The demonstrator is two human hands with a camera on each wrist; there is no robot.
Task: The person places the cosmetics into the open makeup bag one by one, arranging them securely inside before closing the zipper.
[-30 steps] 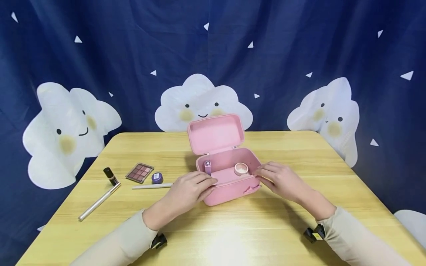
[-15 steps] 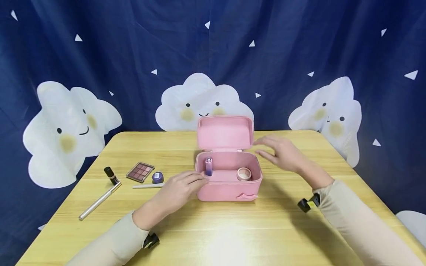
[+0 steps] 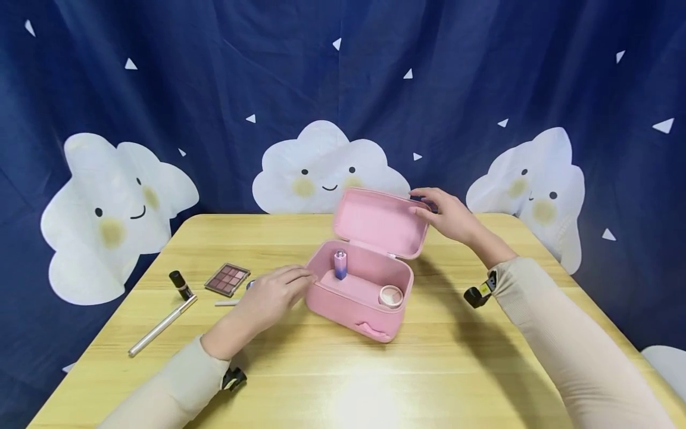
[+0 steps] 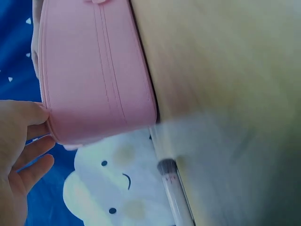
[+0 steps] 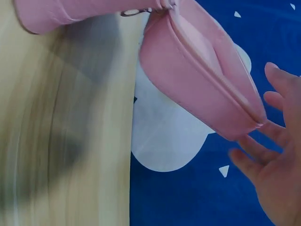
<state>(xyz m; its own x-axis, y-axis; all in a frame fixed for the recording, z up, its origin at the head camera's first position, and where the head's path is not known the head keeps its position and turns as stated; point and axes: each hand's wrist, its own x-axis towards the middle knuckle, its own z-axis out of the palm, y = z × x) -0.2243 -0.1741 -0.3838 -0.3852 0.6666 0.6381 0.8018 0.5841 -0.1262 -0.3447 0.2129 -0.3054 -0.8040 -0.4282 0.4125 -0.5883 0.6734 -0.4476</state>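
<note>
A pink makeup case point(image 3: 343, 307) stands on the table, turned at an angle, with its lid point(image 3: 379, 221) raised. Inside, a purple-blue lipstick tube point(image 3: 340, 266) stands upright at the left, and a round pale cosmetic pot point(image 3: 391, 297) lies at the right. My left hand point(image 3: 265, 298) pinches the rim at the left front corner; its other fingers stay apart from the case in the left wrist view. My right hand point(image 3: 447, 215) is at the lid's upper right corner. In the right wrist view its fingers touch the lid's outer side, while the thumb stands away.
Left on the table lie an eyeshadow palette point(image 3: 227, 279), a black-capped tube point(image 3: 181, 285) and a slim silver stick point(image 3: 161, 328). A purple jar point(image 3: 250, 284) and a white stick point(image 3: 226, 303) are partly hidden behind my left hand. A blue cloud-patterned curtain point(image 3: 455, 71) hangs behind.
My right hand has gone from the case's front rim up to the lid. The case has turned, its right end coming nearer me. My left hand has shifted left along with the rim.
</note>
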